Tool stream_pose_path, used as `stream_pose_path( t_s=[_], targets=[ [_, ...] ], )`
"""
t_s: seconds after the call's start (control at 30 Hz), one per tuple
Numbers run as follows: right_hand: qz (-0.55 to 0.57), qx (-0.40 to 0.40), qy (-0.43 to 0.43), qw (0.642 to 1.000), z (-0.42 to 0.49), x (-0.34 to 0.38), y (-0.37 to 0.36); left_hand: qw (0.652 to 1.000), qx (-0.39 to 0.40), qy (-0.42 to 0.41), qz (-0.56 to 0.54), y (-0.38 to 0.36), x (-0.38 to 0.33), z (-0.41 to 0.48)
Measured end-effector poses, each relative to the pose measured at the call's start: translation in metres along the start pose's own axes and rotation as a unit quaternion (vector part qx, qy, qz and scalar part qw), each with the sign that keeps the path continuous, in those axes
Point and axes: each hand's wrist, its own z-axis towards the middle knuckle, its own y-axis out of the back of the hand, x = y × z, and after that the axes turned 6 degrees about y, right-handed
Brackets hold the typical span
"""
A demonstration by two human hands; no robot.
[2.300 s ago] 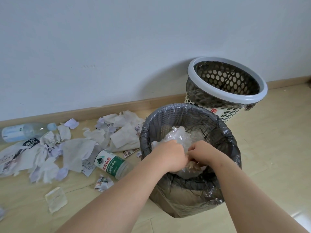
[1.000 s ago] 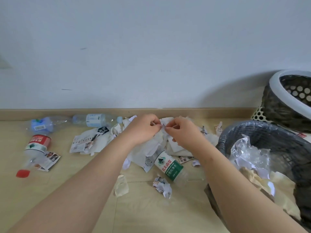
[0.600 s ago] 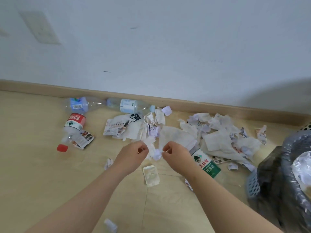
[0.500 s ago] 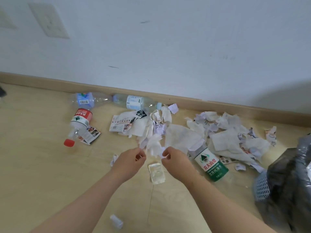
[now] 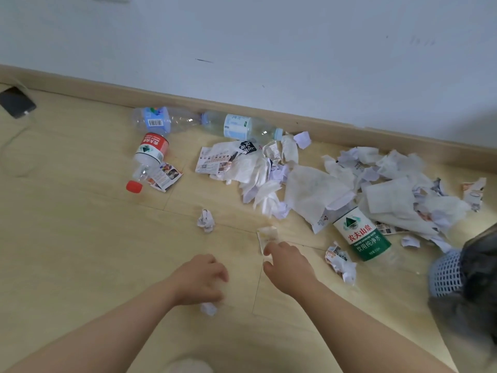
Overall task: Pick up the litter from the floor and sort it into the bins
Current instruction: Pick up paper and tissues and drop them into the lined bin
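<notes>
since both grips are working small, light pieces at once, the chief risk from here is a loss in transit. the pale packet (image 5: 267, 234) is thin and lies on the floor (image 5: 80, 251), so a shallow pinch at one end could let it slide out on the lift. the white scrap (image 5: 208, 308) is a mere crumpled pellet and could roll from under curled fingers. second risk, in my judgement, is mis-sorting: paper and film look alike here. only one bin (image 5: 446, 275), mesh-walled with a dark liner, shows at the right edge of the frame, so both pieces could land in it together. a forearm sweep toward that bin could also knock the green-label bottle (image 5: 361, 235) or the printed scrap (image 5: 340, 261) beside it.

right grip (image 5: 289, 265): lower centre of the frame, thumb and forefinger closed on the near end of the pale packet, whose far end points up-frame toward the paper heap (image 5: 317, 195).

left grip (image 5: 200, 278): to the left of the right grip, fingers curled down over the white scrap, which peeks out below the fingertips. whether it is clamped i cannot tell, as the hand hides the contact and the frame is blurred.

other litter on the floor: red-label bottle (image 5: 150, 154) and clear bottles (image 5: 242, 127) at upper centre, and a crumpled ball (image 5: 205, 220) above the left grip.
</notes>
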Motion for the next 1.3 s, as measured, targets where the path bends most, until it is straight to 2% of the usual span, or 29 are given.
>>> stream_pose_path(
  t_s=[0.1,0.2,0.33,0.47,0.6,0.67,0.77,0.87,0.93,1.0,1.17,1.3],
  targets=[
    [-0.015,0.005,0.0,1.0,-0.001,-0.001,-0.004,0.997,0.024,-0.038,0.055,-0.006,0.009,-0.01],
    [-0.008,0.005,-0.003,1.0,0.0,-0.002,-0.004,0.992,-0.049,-0.06,0.101,-0.015,0.012,-0.009],
    [0.024,0.004,-0.015,1.0,-0.002,-0.003,-0.004,0.993,-0.098,-0.026,0.066,-0.017,0.007,-0.001],
    [-0.018,-0.045,-0.041,0.998,-0.007,-0.013,0.001,0.986,-0.149,0.028,-0.062,-0.013,-0.005,0.008],
    [-0.125,-0.122,-0.119,0.977,-0.012,-0.034,0.008,0.948,-0.252,0.077,-0.177,0.003,-0.019,0.017],
    [-0.112,-0.119,-0.182,0.97,-0.013,-0.042,0.009,0.924,-0.291,0.086,-0.231,0.014,-0.021,0.02],
    [-0.04,-0.088,-0.265,0.959,-0.013,-0.05,0.007,0.886,-0.369,0.115,-0.255,0.027,-0.022,0.023],
    [-0.017,-0.08,-0.26,0.962,-0.015,-0.053,0.005,0.839,-0.431,0.202,-0.265,0.045,-0.019,0.028],
    [-0.068,-0.08,-0.196,0.975,-0.016,-0.055,0.004,0.827,-0.411,0.255,-0.288,0.053,-0.015,0.035],
    [-0.097,-0.082,-0.143,0.982,-0.016,-0.055,0.004,0.833,-0.373,0.267,-0.31,0.052,-0.011,0.045],
    [-0.101,-0.08,-0.116,0.985,-0.014,-0.054,0.002,0.846,-0.322,0.26,-0.336,0.044,-0.015,0.057],
    [-0.097,-0.075,-0.11,0.986,-0.014,-0.053,0.002,0.901,-0.252,0.253,-0.247,0.036,-0.014,0.06]
  ],
)
